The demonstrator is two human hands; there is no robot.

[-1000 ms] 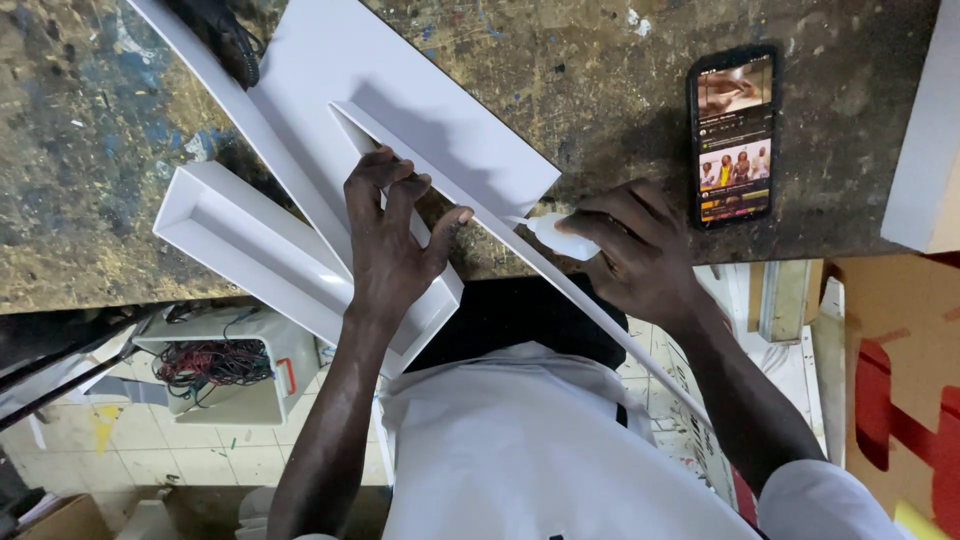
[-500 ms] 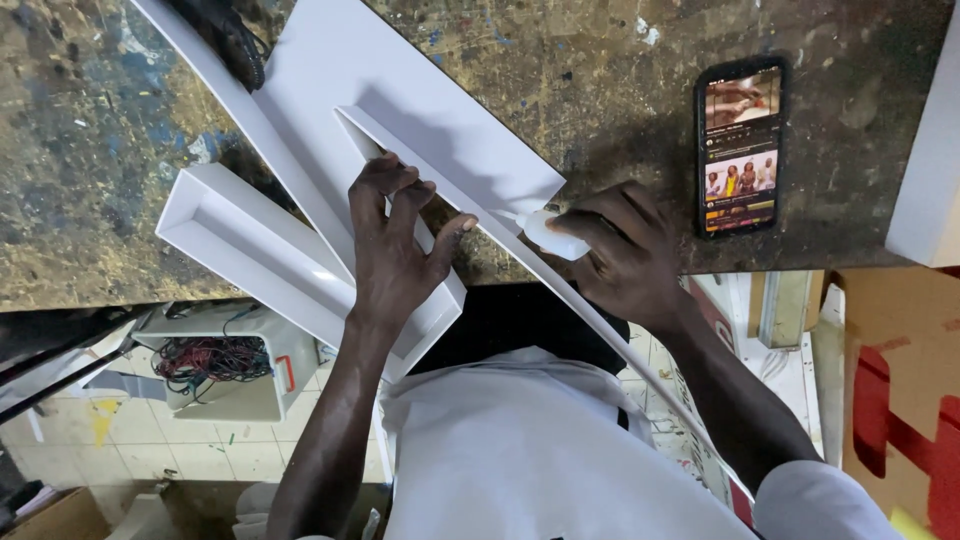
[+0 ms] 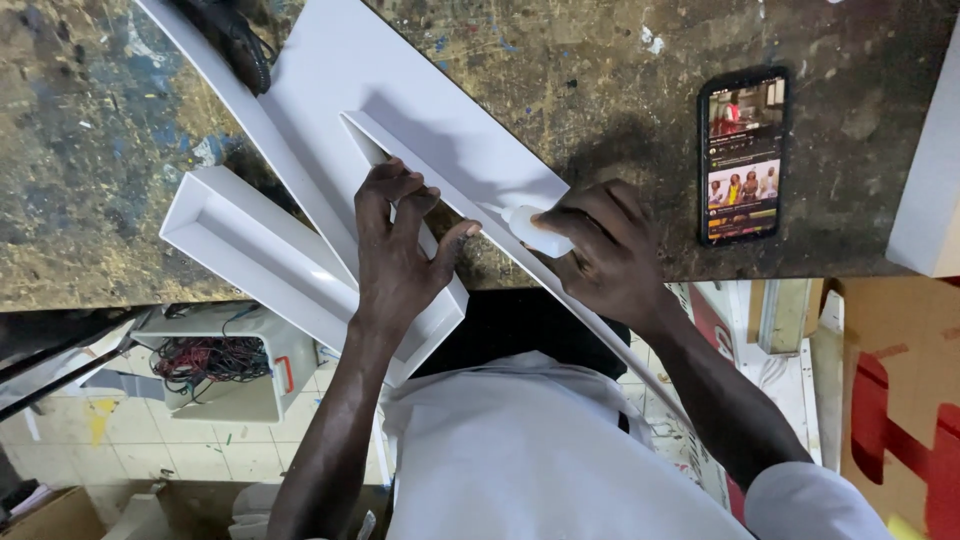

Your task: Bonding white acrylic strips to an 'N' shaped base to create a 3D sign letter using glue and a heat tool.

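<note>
Left hand (image 3: 400, 250) is spread flat, fingers pressing down on the white channel piece (image 3: 450, 150) – not gripping, just holding it against the workbench (image 3: 600, 60); thumb points toward the right hand. Right hand (image 3: 600, 260) is closed around a small white squeeze bottle (image 3: 535, 232), nozzle end touching the long thin edge wall of the channel piece, just beside the left thumb. That piece runs diagonally from the upper left of the bench down past its front edge, over the person's lap; the thin wall carries on past the right wrist. A second white trough-shaped piece (image 3: 260, 250) lies to the left of the left hand, partly under the forearm, one end overhanging the bench edge. Bench top is stained and paint-flecked. A smartphone (image 3: 742, 155) lies face up right of the right hand, well apart from it, screen lit. Black cable bundle (image 3: 235, 45) sits at the top left on the white sheet. Another white block (image 3: 935, 170) at the far right edge. Below the bench – a white box with tangled wires (image 3: 215, 360) on a tiled floor.
</note>
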